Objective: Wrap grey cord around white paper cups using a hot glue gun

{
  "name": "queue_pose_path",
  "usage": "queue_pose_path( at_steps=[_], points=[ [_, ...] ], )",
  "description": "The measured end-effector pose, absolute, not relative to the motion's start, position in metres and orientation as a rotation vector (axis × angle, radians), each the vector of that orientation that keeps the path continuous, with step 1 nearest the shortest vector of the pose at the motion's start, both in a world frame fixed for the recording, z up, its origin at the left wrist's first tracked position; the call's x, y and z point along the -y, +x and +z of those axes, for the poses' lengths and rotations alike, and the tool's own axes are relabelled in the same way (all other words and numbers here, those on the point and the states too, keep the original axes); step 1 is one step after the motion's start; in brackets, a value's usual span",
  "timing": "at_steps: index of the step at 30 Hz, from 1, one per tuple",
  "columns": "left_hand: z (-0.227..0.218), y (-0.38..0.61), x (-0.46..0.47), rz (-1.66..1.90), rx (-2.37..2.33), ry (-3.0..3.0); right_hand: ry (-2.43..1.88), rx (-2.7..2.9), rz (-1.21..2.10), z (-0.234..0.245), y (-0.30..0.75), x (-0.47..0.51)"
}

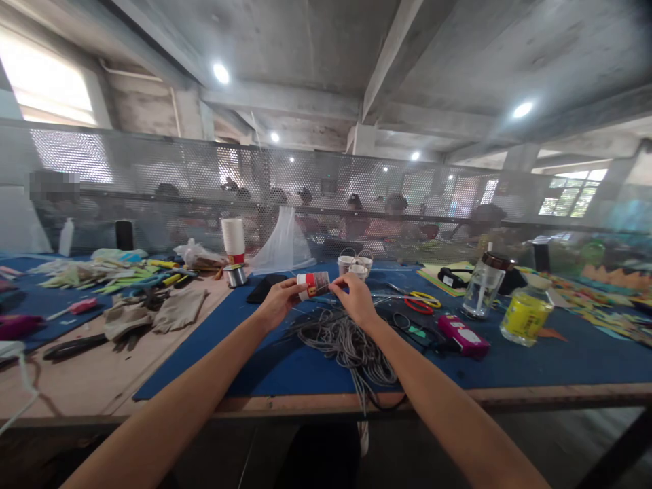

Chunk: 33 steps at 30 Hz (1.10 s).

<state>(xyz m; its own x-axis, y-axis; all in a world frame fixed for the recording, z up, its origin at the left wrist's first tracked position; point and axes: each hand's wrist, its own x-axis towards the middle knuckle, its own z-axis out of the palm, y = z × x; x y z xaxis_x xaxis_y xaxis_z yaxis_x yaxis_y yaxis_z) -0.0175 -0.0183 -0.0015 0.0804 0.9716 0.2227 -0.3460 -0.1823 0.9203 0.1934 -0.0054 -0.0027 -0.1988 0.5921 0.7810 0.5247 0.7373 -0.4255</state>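
Note:
My left hand point(280, 302) is closed around a red and white paper cup point(306, 285), tipped on its side above the mat. Grey banding, which looks like wound cord, covers the cup's right end. There my right hand point(354, 295) pinches thumb and forefinger together, seemingly on a strand of grey cord; the strand itself is hard to make out. Below both hands lies a tangled heap of grey cord point(349, 343), with strands hanging over the table's front edge. Behind my right hand stand small white cups with looped handles point(356, 263).
A blue mat point(244, 373) covers the table. Scissors point(422, 302), a purple box point(463, 336), a yellow-labelled jar point(527, 316) and a clear bottle point(481, 288) stand or lie right. Left are stacked cups point(233, 234), a wire spool point(235, 276) and gloves point(178, 311). A perforated screen point(326, 183) runs behind.

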Motion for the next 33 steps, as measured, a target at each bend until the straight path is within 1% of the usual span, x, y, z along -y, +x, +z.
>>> queue_pose_path(
  at_steps=[8, 12, 15, 19, 22, 25, 29, 33],
  points=[
    [0.000, -0.019, 0.018, 1.449, -0.795, 1.097, -0.802, 1.957, 0.119, 0.000, 0.191, 0.013],
    [-0.001, -0.020, 0.016, 1.451, -0.790, 1.079, -0.851, 1.940, 0.122, 0.001, 0.192, 0.013],
    [-0.002, -0.021, 0.014, 1.449, -0.772, 1.074, -0.999, 1.858, 0.077, 0.004, 0.202, 0.005],
    [-0.002, -0.021, 0.013, 1.461, -0.788, 1.066, -1.371, 1.780, 0.025, 0.005, 0.230, -0.010],
    [-0.002, -0.021, 0.014, 1.461, -0.785, 1.075, -1.674, 1.818, 0.056, 0.001, 0.253, -0.017],
    [-0.003, -0.022, 0.014, 1.460, -0.771, 1.079, -1.891, 1.912, 0.074, -0.006, 0.264, -0.019],
    [-0.004, -0.022, 0.013, 1.462, -0.782, 1.065, -2.026, 2.012, 0.185, -0.012, 0.261, -0.022],
    [-0.004, -0.021, 0.012, 1.455, -0.789, 1.061, -2.037, 1.993, 0.262, -0.015, 0.255, -0.029]
  ],
)
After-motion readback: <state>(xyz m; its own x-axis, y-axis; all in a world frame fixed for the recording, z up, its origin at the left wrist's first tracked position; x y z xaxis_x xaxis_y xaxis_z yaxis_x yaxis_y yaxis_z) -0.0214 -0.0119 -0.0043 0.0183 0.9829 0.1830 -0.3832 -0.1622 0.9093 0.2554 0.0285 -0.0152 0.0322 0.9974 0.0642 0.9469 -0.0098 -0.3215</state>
